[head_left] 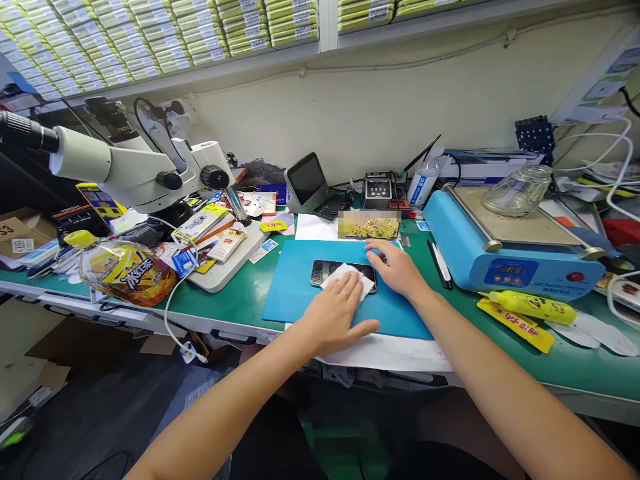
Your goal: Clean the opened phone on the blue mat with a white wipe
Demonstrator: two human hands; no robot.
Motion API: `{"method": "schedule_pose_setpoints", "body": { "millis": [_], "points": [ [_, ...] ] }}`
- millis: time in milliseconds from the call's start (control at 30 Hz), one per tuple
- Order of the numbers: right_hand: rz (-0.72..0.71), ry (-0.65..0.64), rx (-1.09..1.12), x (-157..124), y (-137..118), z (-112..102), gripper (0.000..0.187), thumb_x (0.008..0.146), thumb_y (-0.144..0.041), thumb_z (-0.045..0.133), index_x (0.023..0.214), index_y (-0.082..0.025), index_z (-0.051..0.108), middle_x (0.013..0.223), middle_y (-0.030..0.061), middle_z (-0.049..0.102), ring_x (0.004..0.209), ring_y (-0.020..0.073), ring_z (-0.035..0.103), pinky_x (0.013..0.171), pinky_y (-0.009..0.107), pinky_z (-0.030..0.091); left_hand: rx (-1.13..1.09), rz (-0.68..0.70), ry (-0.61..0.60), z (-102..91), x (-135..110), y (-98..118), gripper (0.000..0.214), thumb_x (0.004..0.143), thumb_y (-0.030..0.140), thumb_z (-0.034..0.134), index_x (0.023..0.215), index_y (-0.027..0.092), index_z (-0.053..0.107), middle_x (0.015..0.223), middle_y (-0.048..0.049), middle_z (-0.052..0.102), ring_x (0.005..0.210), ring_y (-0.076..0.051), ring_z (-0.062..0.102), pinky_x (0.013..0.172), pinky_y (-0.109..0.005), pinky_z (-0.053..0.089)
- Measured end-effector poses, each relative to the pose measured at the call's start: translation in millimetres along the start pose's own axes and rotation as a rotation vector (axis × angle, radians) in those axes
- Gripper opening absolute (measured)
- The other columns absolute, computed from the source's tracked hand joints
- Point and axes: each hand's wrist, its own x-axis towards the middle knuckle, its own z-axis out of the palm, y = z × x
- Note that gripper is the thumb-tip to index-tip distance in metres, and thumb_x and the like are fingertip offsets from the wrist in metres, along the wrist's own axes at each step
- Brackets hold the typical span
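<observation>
A dark phone lies flat on a blue work mat on the green bench. A white wipe rests on the phone's screen. My left hand lies flat with fingers stretched out, fingertips pressing the wipe onto the phone; a ring shows on one finger. My right hand rests at the phone's right end, fingers curved down against its edge and holding it steady on the mat.
A microscope and a tilted yellow drink bottle stand at the left among papers. A blue heating machine with a glass jar sits right. A yellow tube, a small screen and a solder station lie nearby.
</observation>
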Motion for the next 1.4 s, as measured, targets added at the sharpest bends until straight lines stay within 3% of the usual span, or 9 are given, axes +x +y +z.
{"method": "schedule_pose_setpoints", "body": {
  "millis": [100, 200, 467, 733, 867, 967, 1067, 1267, 1400],
  "points": [
    [-0.019, -0.042, -0.129, 11, -3, 3, 0.029, 0.094, -0.038, 0.046, 0.109, -0.022, 0.065, 0.154, 0.0113, 0.049, 0.094, 0.0281, 0.071, 0.085, 0.046, 0.054, 0.027, -0.106, -0.007, -7.7, -15, -26, 0.082, 0.102, 0.066, 0.024, 0.155, 0.004, 0.03, 0.163, -0.0188, 0.023, 0.153, -0.029, 0.017, 0.124, -0.044, 0.021],
    [-0.005, -0.078, -0.23, 23, -4, 7, 0.029, 0.096, -0.04, 0.044, 0.109, -0.021, 0.062, 0.161, 0.0106, 0.037, 0.119, 0.0352, 0.063, 0.091, 0.049, 0.052, 0.053, -0.168, -0.01, -11.0, -17, -41, 0.079, 0.102, 0.062, 0.028, 0.155, 0.003, 0.029, 0.163, -0.0196, 0.022, 0.154, -0.03, 0.015, 0.124, -0.045, 0.022],
    [0.025, -0.072, -0.25, 28, 0, 14, 0.026, 0.096, -0.039, 0.044, 0.107, -0.021, 0.06, 0.165, 0.0088, 0.028, 0.13, 0.0361, 0.056, 0.098, 0.051, 0.05, 0.039, -0.189, 0.001, -7.0, -11, -31, 0.082, 0.1, 0.066, 0.028, 0.156, 0.005, 0.027, 0.164, -0.0191, 0.019, 0.154, -0.032, 0.012, 0.124, -0.048, 0.021],
    [0.019, -0.043, -0.206, 27, 1, 13, 0.025, 0.094, -0.039, 0.046, 0.106, -0.022, 0.062, 0.161, 0.0091, 0.036, 0.125, 0.0344, 0.06, 0.098, 0.049, 0.05, -0.015, -0.018, 0.003, 8.8, 20, 6, 0.085, 0.099, 0.07, 0.027, 0.153, 0.004, 0.032, 0.163, -0.019, 0.024, 0.153, -0.032, 0.017, 0.124, -0.045, 0.021],
    [0.003, -0.037, -0.203, 27, 1, 13, 0.026, 0.094, -0.039, 0.047, 0.106, -0.022, 0.061, 0.161, 0.01, 0.038, 0.126, 0.0336, 0.059, 0.098, 0.047, 0.049, 0.005, -0.002, 0.01, 3.7, 8, -3, 0.079, 0.101, 0.066, 0.025, 0.153, 0.007, 0.034, 0.163, -0.0172, 0.027, 0.153, -0.029, 0.02, 0.124, -0.044, 0.021],
    [0.011, -0.062, -0.204, 27, 0, 13, 0.026, 0.095, -0.04, 0.045, 0.106, -0.021, 0.06, 0.16, 0.0115, 0.038, 0.124, 0.0347, 0.06, 0.098, 0.049, 0.049, 0.04, -0.081, 0.016, -4.0, -7, -21, 0.076, 0.102, 0.063, 0.026, 0.154, 0.007, 0.032, 0.163, -0.0185, 0.027, 0.153, -0.03, 0.019, 0.123, -0.046, 0.022],
    [0.031, -0.077, -0.197, 26, -1, 12, 0.028, 0.096, -0.041, 0.043, 0.106, -0.022, 0.06, 0.159, 0.0119, 0.04, 0.127, 0.0359, 0.059, 0.097, 0.05, 0.049, 0.074, -0.156, 0.018, -6.4, -6, -30, 0.075, 0.102, 0.063, 0.028, 0.153, 0.007, 0.032, 0.162, -0.0199, 0.026, 0.153, -0.032, 0.018, 0.122, -0.049, 0.022],
    [0.019, -0.024, -0.153, 27, -1, 11, 0.024, 0.095, -0.037, 0.045, 0.1, -0.023, 0.063, 0.151, 0.0101, 0.052, 0.129, 0.0314, 0.056, 0.101, 0.046, 0.047, 0.054, -0.061, 0.035, 4.8, 25, 1, 0.078, 0.1, 0.065, 0.033, 0.151, 0.007, 0.036, 0.162, -0.0201, 0.029, 0.152, -0.034, 0.02, 0.122, -0.05, 0.021],
    [0.007, 0.057, -0.145, 19, -1, 7, 0.028, 0.096, -0.034, 0.04, 0.093, -0.023, 0.066, 0.119, 0.0099, 0.073, 0.112, 0.0263, 0.065, 0.091, 0.036, 0.048, 0.039, -0.018, 0.052, 3.7, 18, 0, 0.07, 0.101, 0.062, 0.034, 0.15, 0.011, 0.039, 0.162, -0.017, 0.031, 0.152, -0.032, 0.021, 0.123, -0.048, 0.021]
  ]
}}
